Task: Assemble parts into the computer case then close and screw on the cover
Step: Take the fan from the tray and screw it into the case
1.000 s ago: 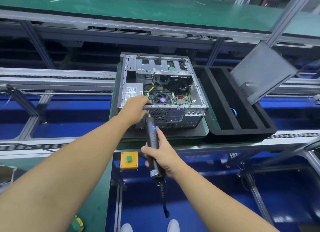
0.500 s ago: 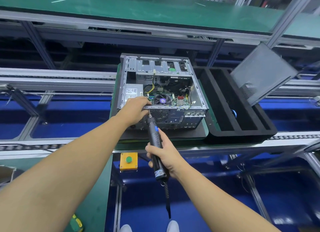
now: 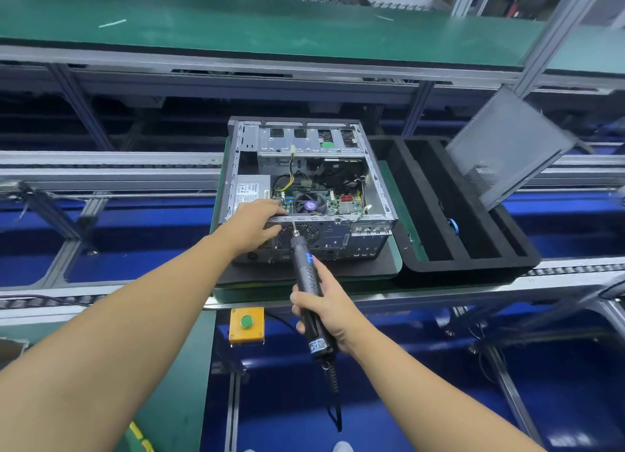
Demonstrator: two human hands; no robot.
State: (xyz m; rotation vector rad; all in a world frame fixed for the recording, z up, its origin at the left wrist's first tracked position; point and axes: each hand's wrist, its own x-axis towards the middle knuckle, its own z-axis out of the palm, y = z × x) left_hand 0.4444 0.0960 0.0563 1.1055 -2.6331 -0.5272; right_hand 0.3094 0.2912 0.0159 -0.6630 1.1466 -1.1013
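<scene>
In the head view, the computer case (image 3: 375, 181) lay open side up at twelve o'clock from the person, with its rear panel facing them. The left hand (image 3: 252, 223) gripped the case at its seven o'clock corner, fingers curled over the near rail (image 3: 338, 219) beside the power supply (image 3: 252, 189). Whether they also pinched a screw could not be told. The right hand (image 3: 324, 308) was wrapped tight round the electric screwdriver (image 3: 306, 269). Its bit tip touched, or sat just beside, that rail at six o'clock of the CPU fan (image 3: 311, 204). The cover (image 3: 507, 147) leaned tilted at two o'clock of the case, its lower edge by the black foam tray (image 3: 466, 262), so closing was not yet begun.

The risks, as judged:
- **Slanted driver:** The driver met the rail at a slant, leaning back towards the person. A spinning bit would likely cam out, chew the screw head or cross the thread.
- **Slip towards twelve o'clock:** This would send the tip into the motherboard (image 3: 334, 204) beside the fan.
- **Slip towards nine o'clock:** This would catch the left fingers, which were just beside the bit.
- **Dropped screw:** It could vanish under the board and short something later.
- **Unsecured cover:** Only leaning, it might slide and scratch if the tray were knocked.
</scene>
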